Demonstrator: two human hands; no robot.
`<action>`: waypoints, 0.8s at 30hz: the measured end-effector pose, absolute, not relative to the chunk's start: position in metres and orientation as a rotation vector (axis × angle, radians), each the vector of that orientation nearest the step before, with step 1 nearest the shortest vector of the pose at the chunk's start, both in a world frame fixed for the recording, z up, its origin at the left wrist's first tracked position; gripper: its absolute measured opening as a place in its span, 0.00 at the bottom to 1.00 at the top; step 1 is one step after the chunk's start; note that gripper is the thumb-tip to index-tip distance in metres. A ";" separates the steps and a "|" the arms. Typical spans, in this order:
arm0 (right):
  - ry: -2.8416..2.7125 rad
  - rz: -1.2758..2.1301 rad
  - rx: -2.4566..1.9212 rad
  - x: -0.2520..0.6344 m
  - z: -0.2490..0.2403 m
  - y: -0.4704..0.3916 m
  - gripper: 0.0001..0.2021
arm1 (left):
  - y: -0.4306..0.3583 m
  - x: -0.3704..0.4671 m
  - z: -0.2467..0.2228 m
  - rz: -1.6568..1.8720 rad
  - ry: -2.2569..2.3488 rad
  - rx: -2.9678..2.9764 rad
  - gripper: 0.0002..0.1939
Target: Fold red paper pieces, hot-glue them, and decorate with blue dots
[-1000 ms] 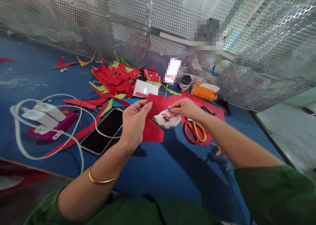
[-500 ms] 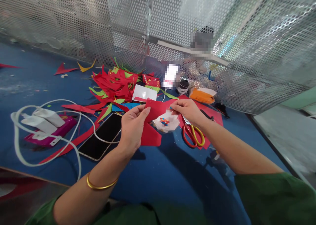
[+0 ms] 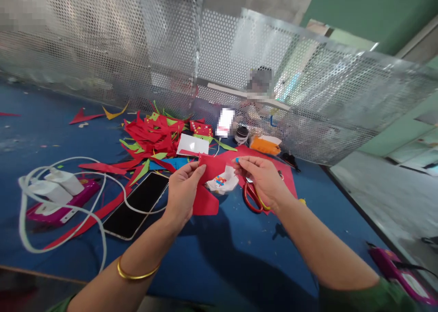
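Observation:
My left hand is closed, with thumb and fingers pinching a cut piece of red paper that hangs in front of me. Between the thumb and fingertips of my right hand is a small blue piece, too tiny to name. Just below and between both hands sits a white crumpled wrapper holding several small coloured bits. Scissors with one red and one yellow handle lie under my right wrist, partly hidden, on a larger red sheet.
Red and green scraps are heaped at the back left. A black phone, a purple power strip and a looped white cable lie left. An orange packet stands before the perforated metal screen. Another purple strip is at right.
The view has tilted upward, showing more beyond the screen. My right hand still pinches the blue piece, which now shows more clearly. My left hand keeps its grip on the red paper.

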State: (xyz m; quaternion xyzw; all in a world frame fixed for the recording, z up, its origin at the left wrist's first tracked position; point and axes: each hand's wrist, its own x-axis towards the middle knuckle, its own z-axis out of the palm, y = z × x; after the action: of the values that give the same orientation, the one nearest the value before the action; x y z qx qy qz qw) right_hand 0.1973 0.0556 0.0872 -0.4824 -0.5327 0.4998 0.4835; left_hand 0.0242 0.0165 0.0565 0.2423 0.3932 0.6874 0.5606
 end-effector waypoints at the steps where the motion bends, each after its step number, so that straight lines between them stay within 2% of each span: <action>1: -1.253 1.208 -1.164 0.197 0.084 0.051 0.13 | 0.016 0.025 0.057 1.609 0.924 0.558 0.14; 8: -1.047 1.029 -1.156 0.211 0.058 0.014 0.12 | 0.015 0.041 0.061 1.574 0.886 0.644 0.14; 14: -1.033 1.149 -1.093 0.219 0.048 -0.001 0.10 | 0.016 0.050 0.064 1.450 0.983 0.750 0.15; 24: -1.100 1.078 -1.145 0.221 0.038 -0.004 0.10 | 0.013 0.049 0.042 1.328 1.016 1.031 0.08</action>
State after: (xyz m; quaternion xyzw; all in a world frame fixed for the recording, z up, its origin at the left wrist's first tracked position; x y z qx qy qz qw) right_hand 0.2212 -0.0035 0.0379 -0.4888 -0.4694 0.4598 0.5739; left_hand 0.0487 0.0126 0.0421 0.4364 0.4304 0.5621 0.5553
